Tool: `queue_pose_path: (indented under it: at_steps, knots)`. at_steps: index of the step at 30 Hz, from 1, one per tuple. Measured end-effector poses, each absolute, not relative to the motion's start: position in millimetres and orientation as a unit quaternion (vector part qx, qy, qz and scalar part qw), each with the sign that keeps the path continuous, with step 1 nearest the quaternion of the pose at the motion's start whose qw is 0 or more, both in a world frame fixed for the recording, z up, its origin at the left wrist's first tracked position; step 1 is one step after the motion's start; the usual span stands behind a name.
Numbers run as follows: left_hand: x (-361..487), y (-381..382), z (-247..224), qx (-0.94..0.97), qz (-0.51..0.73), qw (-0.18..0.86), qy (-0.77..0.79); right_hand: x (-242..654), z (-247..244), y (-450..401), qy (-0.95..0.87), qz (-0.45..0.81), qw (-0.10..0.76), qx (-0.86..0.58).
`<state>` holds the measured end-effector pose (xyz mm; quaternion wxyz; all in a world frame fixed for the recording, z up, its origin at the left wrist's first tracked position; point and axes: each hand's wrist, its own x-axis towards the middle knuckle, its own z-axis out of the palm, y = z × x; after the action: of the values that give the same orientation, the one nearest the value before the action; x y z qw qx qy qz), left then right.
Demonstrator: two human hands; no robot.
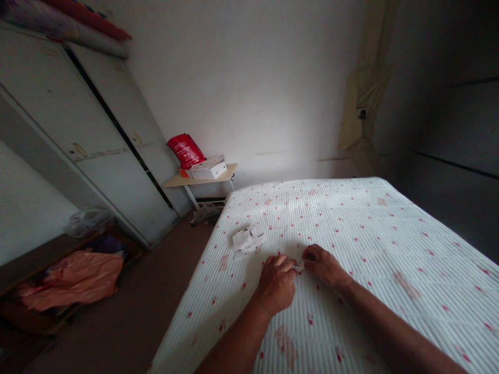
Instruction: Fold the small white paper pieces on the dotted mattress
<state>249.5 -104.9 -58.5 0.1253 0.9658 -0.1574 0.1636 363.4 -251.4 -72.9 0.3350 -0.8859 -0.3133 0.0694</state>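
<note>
In a two-handed grip, the left hand [277, 284] and right hand [325, 267] have fingertips closed on a small white paper [299, 265], low over the bed [358, 218]. Crumpled packaging [248, 239] lies nearby, ahead of the left hand. A light, even pinch should prevent tearing.

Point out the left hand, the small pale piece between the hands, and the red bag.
Left hand [276, 285]: head view, back of the hand.
Small pale piece [299, 265]: head view, its exposed surface.
Red bag [186, 150]: head view, printed front.
</note>
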Motion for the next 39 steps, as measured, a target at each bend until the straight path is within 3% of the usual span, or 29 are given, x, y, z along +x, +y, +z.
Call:
queue_pose_path:
  at_steps: [9,20,25,31,39]
  knots:
    - [251,-106,-59,0.967,0.16,0.133,-0.15,350,-72,-241,-0.285,-0.021,0.252,-0.925]
    - [252,-102,-69,0.96,0.183,0.169,-0.132,363,-77,-255,-0.332,0.039,0.336,-0.88]
    - [254,-102,-75,0.956,0.206,0.19,-0.088,357,-78,-253,-0.344,0.015,0.315,-0.884]
    - [259,-97,-72,0.953,0.232,0.178,0.08,353,-78,-251,-0.344,-0.01,0.293,-0.892]
    - [261,-108,-75,0.96,0.206,0.179,0.059,352,-78,-250,-0.343,-0.012,0.29,-0.893]
